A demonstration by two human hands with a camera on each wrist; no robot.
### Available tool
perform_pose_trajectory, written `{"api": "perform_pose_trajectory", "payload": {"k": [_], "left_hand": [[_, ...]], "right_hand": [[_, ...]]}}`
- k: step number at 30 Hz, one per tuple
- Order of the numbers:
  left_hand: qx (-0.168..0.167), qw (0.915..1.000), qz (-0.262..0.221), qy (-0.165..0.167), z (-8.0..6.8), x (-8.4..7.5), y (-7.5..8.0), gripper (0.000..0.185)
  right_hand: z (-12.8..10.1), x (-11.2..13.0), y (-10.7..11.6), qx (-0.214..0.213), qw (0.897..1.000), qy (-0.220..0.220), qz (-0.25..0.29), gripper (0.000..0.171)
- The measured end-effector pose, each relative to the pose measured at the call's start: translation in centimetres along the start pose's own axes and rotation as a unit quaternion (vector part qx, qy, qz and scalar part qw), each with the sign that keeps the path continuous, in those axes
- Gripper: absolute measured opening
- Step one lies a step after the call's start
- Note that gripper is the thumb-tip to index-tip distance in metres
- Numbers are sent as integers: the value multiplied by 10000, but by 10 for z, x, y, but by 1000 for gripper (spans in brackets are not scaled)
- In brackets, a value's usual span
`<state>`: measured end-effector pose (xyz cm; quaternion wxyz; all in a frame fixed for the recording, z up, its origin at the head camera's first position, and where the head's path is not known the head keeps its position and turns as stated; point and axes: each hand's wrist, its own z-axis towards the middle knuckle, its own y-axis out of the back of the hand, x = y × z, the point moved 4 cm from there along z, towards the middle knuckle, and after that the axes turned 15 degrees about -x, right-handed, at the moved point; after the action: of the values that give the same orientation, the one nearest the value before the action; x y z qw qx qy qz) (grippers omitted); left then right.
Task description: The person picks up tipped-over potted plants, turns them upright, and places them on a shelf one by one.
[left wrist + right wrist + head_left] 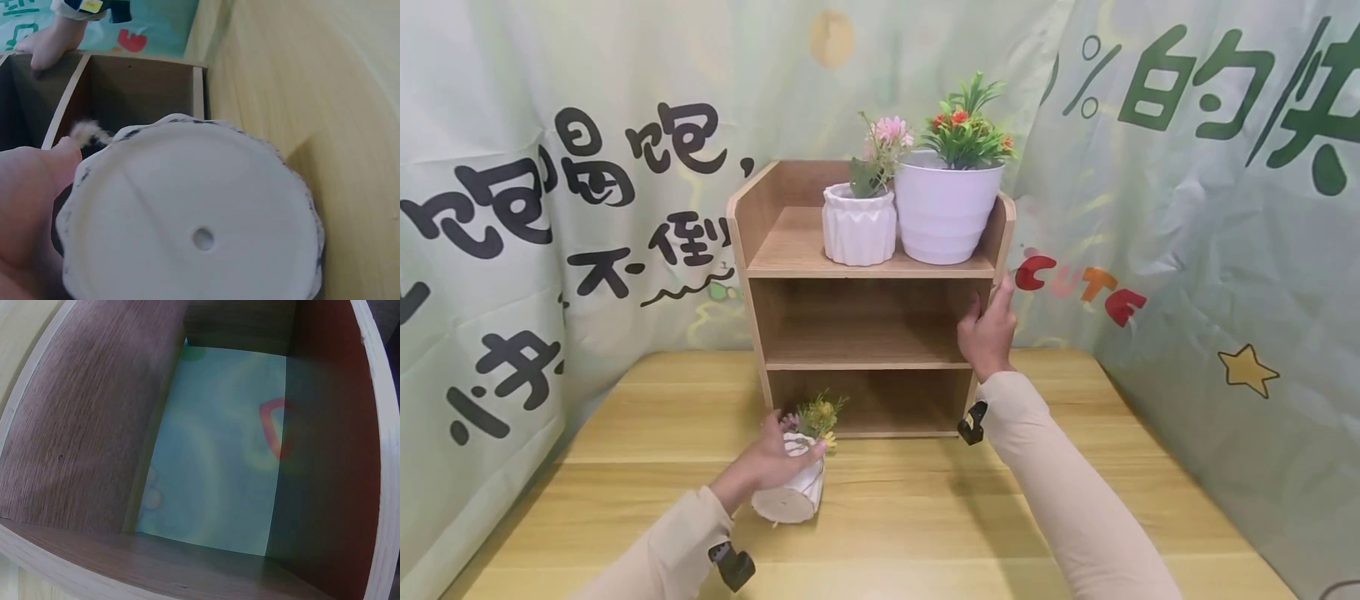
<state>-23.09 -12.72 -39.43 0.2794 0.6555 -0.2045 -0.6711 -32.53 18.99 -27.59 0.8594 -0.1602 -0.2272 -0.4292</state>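
Observation:
My left hand [771,457] grips a small white ribbed pot [792,492] with yellow-green flowers, tilted so its base faces me, just in front of the wooden shelf unit [752,258]. The left wrist view shows the round base of that pot [194,231] with its drain hole, my thumb [37,181] at its left. My right hand [987,329] holds the shelf's right side panel at the middle tier. On the top shelf stand a small white pot with pink flowers [859,223] and a larger white pot with red flowers [948,208].
The shelf stands at the back of a light wooden table [895,517], against a green printed cloth backdrop [1187,208]. Its middle and bottom compartments hold nothing. The right wrist view looks into a shelf compartment [94,425] with the cloth showing behind.

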Motion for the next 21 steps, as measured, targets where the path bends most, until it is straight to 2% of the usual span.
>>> {"api": "perform_pose_trajectory", "payload": {"k": [8, 11, 18, 21], "left_hand": [[-193, 9988, 293, -355, -1, -1, -6, 105], [-210, 9982, 411, -371, -1, -2, -5, 108], [-169, 9986, 276, -406, -3, -2, -4, 104], [-139, 9985, 361, -397, -3, -3, -4, 102]], "right_hand": [[1, 0, -1, 46, 10000, 38, 6, 53], [2, 0, -2, 61, 10000, 38, -21, 53], [0, 0, -1, 43, 10000, -50, 2, 52], [0, 0, -1, 45, 10000, 18, -32, 52]]}}
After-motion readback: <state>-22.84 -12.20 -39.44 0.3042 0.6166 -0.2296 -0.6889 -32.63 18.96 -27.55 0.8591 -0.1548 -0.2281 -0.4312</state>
